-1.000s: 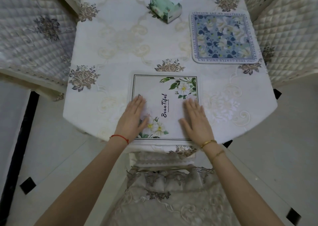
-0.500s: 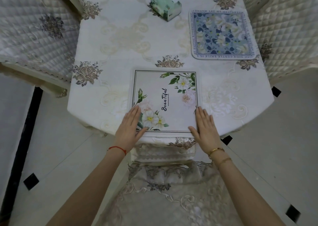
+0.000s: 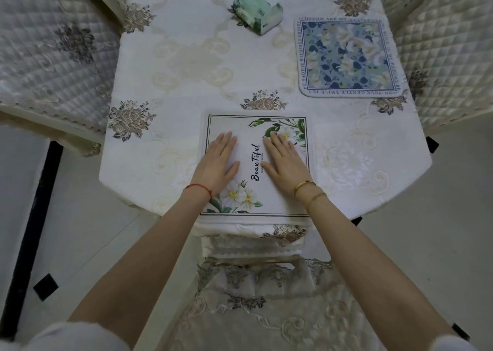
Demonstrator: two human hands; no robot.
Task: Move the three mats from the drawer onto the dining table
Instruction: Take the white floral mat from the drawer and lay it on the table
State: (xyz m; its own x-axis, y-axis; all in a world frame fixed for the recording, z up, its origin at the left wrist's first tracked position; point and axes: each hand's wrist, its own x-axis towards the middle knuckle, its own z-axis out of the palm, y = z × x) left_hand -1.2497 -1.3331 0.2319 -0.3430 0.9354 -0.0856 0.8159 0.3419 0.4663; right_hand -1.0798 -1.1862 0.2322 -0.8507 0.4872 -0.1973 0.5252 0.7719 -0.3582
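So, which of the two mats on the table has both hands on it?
The white mat with green leaves, at the near table edge; left hand and right hand lie flat on it. The blue mat lies untouched.

1. The left hand (image 3: 217, 167) is bare, with no ring visible.
2. A thin red string bracelet (image 3: 198, 187) circles the left wrist.
3. The right hand (image 3: 286, 163) is bare too, and no ring shows on it.
4. A gold bangle (image 3: 304, 185) sits on the right wrist, smooth and shiny.
5. Just behind it lies a second, slimmer gold bracelet (image 3: 316, 198).
6. Both forearms are uncovered.
7. A pale, whitish sleeve (image 3: 74, 336) shows at the lower left corner, soft and blurred.
8. A sliver of the same pale cloth shows at the lower right corner.
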